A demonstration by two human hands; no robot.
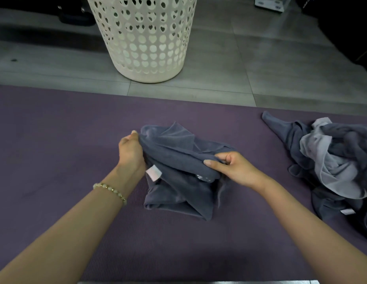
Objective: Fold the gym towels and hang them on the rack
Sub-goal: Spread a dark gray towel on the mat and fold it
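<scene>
On mat point(55, 140), left hand point(130, 152), right hand point(233, 168) pinch grey towel point(178, 158) edges, fingers point(214, 162) curled; open mat leftward, towel pile point(332, 160) rightward.

Dk blue-grey towel point(178, 158): soft cloth, short nap, matt, w/ small white fabric label point(153, 172). The towel pile point(332, 156) is the same napped cloth, dk + lighter grey. Purple mat point(55, 140): rubbery-looking, matt, fine ribbed texture. White basket point(145, 37): plastic, smooth, slight sheen. Floor point(260, 68): grey tiles, smooth, dull. Bracelet point(110, 190): pale glossy beads.
</scene>
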